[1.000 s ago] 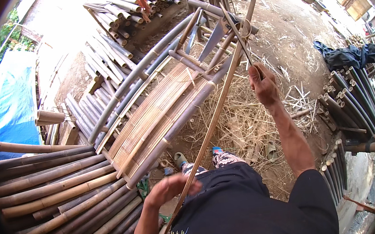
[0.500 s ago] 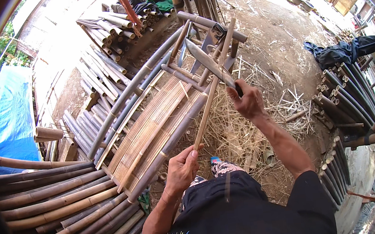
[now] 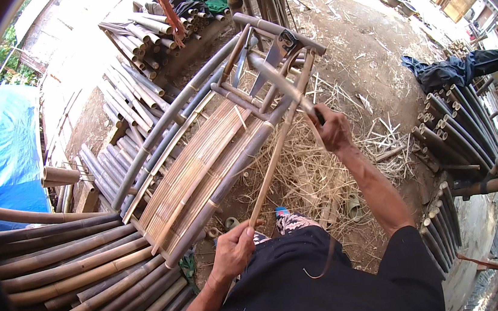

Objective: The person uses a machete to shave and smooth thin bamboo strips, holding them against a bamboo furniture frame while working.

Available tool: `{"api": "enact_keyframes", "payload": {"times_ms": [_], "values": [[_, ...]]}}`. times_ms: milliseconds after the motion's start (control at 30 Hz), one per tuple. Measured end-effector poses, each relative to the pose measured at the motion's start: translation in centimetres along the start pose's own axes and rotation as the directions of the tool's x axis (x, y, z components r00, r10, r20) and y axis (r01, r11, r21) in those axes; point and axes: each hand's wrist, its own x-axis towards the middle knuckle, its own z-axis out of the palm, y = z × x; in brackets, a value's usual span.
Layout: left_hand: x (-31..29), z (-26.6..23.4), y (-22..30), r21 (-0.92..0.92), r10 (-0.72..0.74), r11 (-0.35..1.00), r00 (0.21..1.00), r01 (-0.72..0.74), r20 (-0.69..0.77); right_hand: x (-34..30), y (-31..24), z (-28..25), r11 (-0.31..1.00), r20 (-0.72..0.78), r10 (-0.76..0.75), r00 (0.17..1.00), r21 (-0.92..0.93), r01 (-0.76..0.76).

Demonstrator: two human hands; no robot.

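My right hand (image 3: 334,128) is closed around the handle of a machete (image 3: 281,83), its blade pointing up and to the left. The blade crosses the upper part of a narrow bamboo strip (image 3: 271,171); whether its edge touches the strip I cannot tell. My left hand (image 3: 233,253) grips the strip's lower end near my waist. The strip slants up to the end of a bamboo bench (image 3: 227,182) with a slatted seat. A thin curled shaving (image 3: 327,262) hangs in front of my black shirt. A handsaw (image 3: 278,54) rests at the bench's far end.
Pale shavings (image 3: 306,180) litter the ground beside the bench. Long bamboo poles (image 3: 79,273) lie at the left, and cut poles (image 3: 140,39) are stacked behind the bench. More dark poles (image 3: 455,127) stand at the right. A blue tarp (image 3: 6,153) lies far left.
My left hand has moved down and slightly left with the strip. The machete now crosses nearer the strip's upper end, and a curled shaving hangs over my shirt.
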Motion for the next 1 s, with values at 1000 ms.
{"api": "enact_keyframes", "payload": {"times_ms": [1000], "values": [[3.7,0.6,-1.2,0.6,0.35,0.779,0.92,-0.181,-0.178,-5.3,-6.4,1.3,0.993,0.372,-0.116,0.921,0.047,0.106]]}}
